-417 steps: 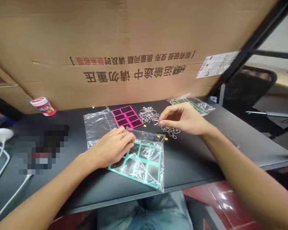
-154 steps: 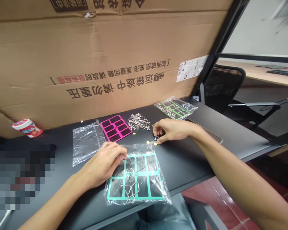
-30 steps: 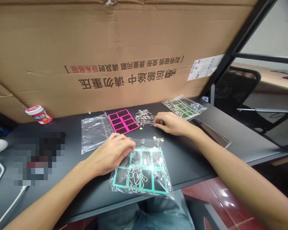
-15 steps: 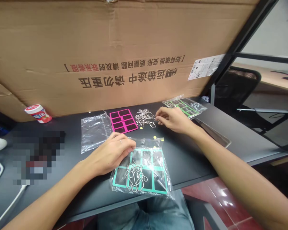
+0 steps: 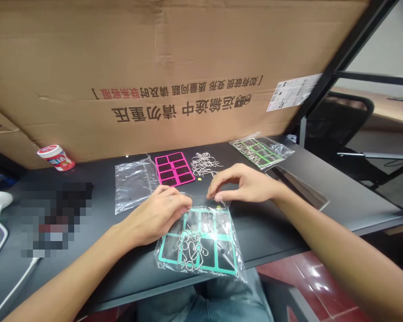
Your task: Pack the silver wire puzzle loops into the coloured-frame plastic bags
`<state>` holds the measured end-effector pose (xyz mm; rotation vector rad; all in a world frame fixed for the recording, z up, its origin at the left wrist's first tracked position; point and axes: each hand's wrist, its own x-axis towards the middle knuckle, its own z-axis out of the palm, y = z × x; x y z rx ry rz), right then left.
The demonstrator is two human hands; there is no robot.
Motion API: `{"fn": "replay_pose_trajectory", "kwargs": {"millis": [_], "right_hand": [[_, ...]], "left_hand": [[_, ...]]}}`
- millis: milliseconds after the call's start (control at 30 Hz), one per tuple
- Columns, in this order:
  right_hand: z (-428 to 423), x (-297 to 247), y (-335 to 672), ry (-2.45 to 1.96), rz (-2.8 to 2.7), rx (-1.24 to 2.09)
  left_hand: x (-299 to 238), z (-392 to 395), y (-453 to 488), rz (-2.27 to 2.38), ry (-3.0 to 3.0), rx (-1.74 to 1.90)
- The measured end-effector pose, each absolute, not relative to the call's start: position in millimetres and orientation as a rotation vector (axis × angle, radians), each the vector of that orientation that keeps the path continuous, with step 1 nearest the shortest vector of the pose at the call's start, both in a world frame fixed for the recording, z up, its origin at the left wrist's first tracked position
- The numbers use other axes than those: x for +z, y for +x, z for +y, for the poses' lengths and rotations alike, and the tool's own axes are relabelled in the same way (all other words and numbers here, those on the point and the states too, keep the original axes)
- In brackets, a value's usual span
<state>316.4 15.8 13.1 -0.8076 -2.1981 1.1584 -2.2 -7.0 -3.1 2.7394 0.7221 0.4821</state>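
Observation:
My left hand [image 5: 163, 213] pinches the top left edge of a clear plastic bag [image 5: 239, 250]. Inside the bag lie a black card with a teal grid [image 5: 208, 264] and several bent metal wire pieces [image 5: 191, 251]. Near the bag's top right edge, my right hand [image 5: 243, 182] hovers with fingers curved and a gap between thumb and forefinger; nothing shows in them. Small yellow dots lie near its fingertips, partly covered by the hand. Behind it sits a heap of metal wire pieces [image 5: 204, 163], beside a pink-gridded black card [image 5: 175, 169].
A flat, clear bag [image 5: 132, 185] lies left of the pink card. At the back right is a bag with a green-gridded card [image 5: 260, 151], with a dark flat object [image 5: 298, 188] before it. A red-and-white jar [image 5: 56, 158] stands at left. Cardboard [image 5: 188, 53] walls the back.
My right hand has come back from the wire heap toward the bag's top edge. My left hand keeps its pinch on the bag. The view has shifted slightly.

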Motion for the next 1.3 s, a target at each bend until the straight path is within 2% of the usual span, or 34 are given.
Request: {"fn": "replay_pose_trajectory", "kwargs": {"millis": [167, 267, 667, 833, 933, 1100, 1167, 1300], "right_hand": [[38, -5, 334, -1.226, -2.268, 0.436], [49, -21, 337, -1.313, -2.363, 0.299], [49, -20, 334, -1.298, -2.355, 0.480], [46, -16, 329, -1.284, -2.019, 0.616], [36, -9, 318, -1.129, -1.794, 0.854], [16, 2, 304, -0.813, -1.917, 1.431], [17, 0, 306, -0.833, -1.912, 1.370], [34, -13, 317, -1.119, -2.002, 0.699]], "left_hand": [[-4, -6, -2, 0.713, 2.725, 0.497], [-5, -6, -2, 0.729, 2.715, 0.510], [-6, -5, -3, 0.731, 2.717, 0.479], [-4, -6, -3, 0.716, 2.727, 0.486], [-3, -7, -2, 0.718, 2.731, 0.485], [-4, -7, -1, 0.716, 2.739, 0.493], [-4, -7, -1, 0.729, 2.730, 0.489], [-4, -7, 0, 0.734, 2.705, 0.480]]}}
